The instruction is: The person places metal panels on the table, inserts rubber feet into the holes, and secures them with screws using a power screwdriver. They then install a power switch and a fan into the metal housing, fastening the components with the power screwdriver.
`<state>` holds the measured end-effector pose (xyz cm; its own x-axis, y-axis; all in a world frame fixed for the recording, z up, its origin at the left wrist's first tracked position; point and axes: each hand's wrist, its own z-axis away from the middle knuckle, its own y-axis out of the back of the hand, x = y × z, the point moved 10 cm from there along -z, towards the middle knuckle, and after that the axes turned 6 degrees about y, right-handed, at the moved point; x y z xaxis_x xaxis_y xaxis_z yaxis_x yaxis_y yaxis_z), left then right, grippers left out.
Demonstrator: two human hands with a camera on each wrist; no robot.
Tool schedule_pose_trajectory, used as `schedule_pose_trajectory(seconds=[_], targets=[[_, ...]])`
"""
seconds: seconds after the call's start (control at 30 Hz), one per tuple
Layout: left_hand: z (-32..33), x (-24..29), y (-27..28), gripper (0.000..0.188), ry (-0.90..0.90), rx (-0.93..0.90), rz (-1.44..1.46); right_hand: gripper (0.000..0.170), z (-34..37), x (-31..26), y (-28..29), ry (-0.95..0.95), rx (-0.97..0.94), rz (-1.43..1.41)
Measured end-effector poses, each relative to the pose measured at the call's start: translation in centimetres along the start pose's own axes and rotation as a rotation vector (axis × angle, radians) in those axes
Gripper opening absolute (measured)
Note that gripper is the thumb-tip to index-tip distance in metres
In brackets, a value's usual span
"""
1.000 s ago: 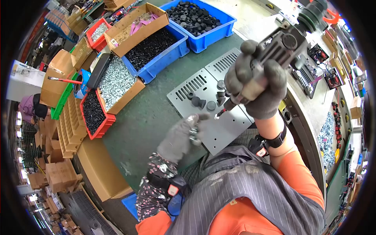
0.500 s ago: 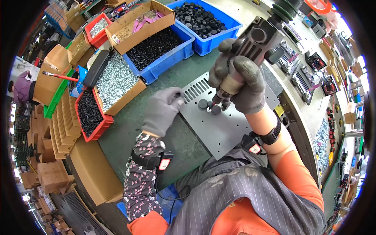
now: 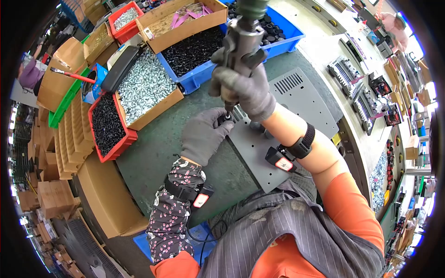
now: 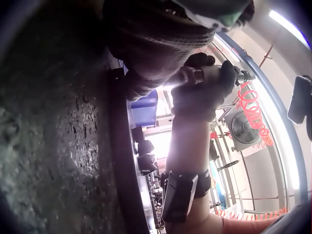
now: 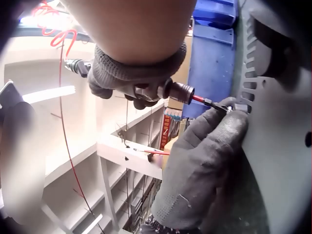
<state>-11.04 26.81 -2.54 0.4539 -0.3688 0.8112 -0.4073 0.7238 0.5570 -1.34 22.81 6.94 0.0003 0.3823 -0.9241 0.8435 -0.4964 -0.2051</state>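
My right hand grips a power screwdriver, held upright with its bit down over the corner of a grey slotted metal plate. In the right wrist view the red and dark bit reaches to the fingertips of my left hand. There the left thumb and fingers pinch a small black rubber foot at the plate's edge, with a shiny screw at its middle. More black rubber feet sit on the plate, partly hidden behind the right hand. Both hands wear grey gloves.
Behind the plate stand a blue bin of black screws and another blue bin of rubber feet. To the left are a cardboard box of silver screws and a red bin. A green worktop lies underneath.
The right hand has brought the screwdriver left and over the plate's corner, turning it upright. The left hand has moved in from the plate's front to its left edge.
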Motion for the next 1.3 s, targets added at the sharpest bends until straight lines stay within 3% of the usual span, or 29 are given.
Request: schedule_pose_trajectory(seconds=[0.07, 0.2, 0.27, 0.53, 0.6, 0.63, 0.7, 0.77, 0.8, 0.83, 0.87, 0.9, 0.97, 1.03, 1.17, 1.3], targets=[[-0.2, 0.2, -0.3, 0.031, -0.010, -0.023, -0.206, 0.035, -0.1, 0.6, -0.7, -0.040, -0.017, 0.054], [-0.4, 0.0, -0.3, 0.031, -0.064, 0.027, -0.227, 0.029, -0.1, 1.8, -1.5, -0.050, -0.061, -0.051], [-0.1, 0.6, 0.4, 0.028, -0.186, 0.151, -0.156, 0.030, -0.1, 1.6, -1.6, -0.053, -0.084, -0.072], [-0.4, 0.2, -0.2, 0.027, -0.107, 0.092, -0.261, 0.037, -0.5, 2.2, -2.7, -0.017, -0.174, -0.187], [-0.2, 0.4, -0.2, 0.026, -0.084, 0.076, -0.277, 0.037, -0.3, 2.0, -2.0, -0.044, -0.145, -0.101], [0.0, 0.8, -0.1, 0.026, -0.096, 0.054, -0.212, 0.038, -0.4, 2.2, -1.7, -0.080, -0.126, -0.016], [0.0, 0.7, 0.5, 0.027, -0.104, 0.042, -0.146, 0.040, 0.3, -1.8, -1.3, 0.135, -0.069, -0.096], [-0.7, -4.4, 0.4, 0.028, 0.282, -0.045, 0.504, 0.038, 1.7, -4.6, -0.4, 0.150, -0.017, -0.173], [-0.2, -4.5, -0.1, 0.027, 0.353, -0.138, 0.930, 0.037, 2.5, -5.2, 0.3, 0.163, 0.005, -0.221], [0.3, -4.3, 0.2, 0.027, 0.352, -0.143, 0.925, 0.037, 3.3, -5.9, 1.1, 0.181, 0.032, -0.270], [1.1, -3.9, -0.4, 0.028, 0.376, -0.203, 1.082, 0.044, 4.2, -7.0, 1.6, 0.207, 0.045, -0.122], [1.9, -3.4, -1.0, 0.029, 0.402, -0.263, 1.238, 0.043, 4.9, -7.2, 2.2, 0.193, 0.038, -0.150], [3.3, -2.7, -2.2, 0.029, 0.422, -0.313, 1.233, 0.040, 6.3, -7.9, 3.1, 0.271, 0.018, -0.301], [4.2, -1.4, -3.3, 0.030, 0.302, -0.348, 1.211, 0.041, 7.4, -7.9, 4.0, 0.291, 0.039, -0.343], [5.4, 0.0, -4.8, 0.032, 0.235, -0.290, 1.117, 0.041, 9.1, -8.9, 5.2, 0.329, 0.077, -0.435], [6.7, 1.3, -7.1, 0.032, 0.315, -0.357, 1.286, 0.043, 9.8, -9.6, 6.1, 0.365, 0.093, -0.449]])
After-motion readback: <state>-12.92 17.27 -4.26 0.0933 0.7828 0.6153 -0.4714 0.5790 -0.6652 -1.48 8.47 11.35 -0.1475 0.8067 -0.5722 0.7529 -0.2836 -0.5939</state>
